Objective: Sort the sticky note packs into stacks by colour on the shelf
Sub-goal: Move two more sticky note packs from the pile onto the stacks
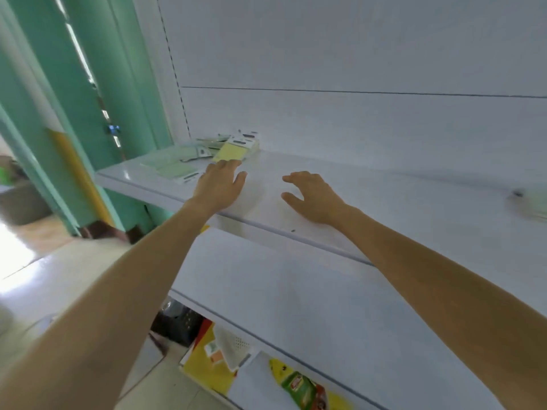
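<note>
A yellow sticky note pack [231, 151] lies at the back left of the white shelf [384, 196], on a small stack by the back wall. Pale green packs [170, 166] lie scattered left of it, near the shelf's left end. Another greenish pack [531, 202], blurred, sits at the far right edge of the view. My left hand [220, 184] hovers over the shelf with straight fingers, its tips just short of the yellow pack. My right hand [310, 195] hangs to the right with loosely curled fingers, holding nothing.
A second white shelf [296, 306] runs below. Under it lie yellow and green packaged goods [299, 386] and a dark basket [180, 322]. A teal door frame [118, 84] stands left of the shelving, beside a tiled floor [59, 276].
</note>
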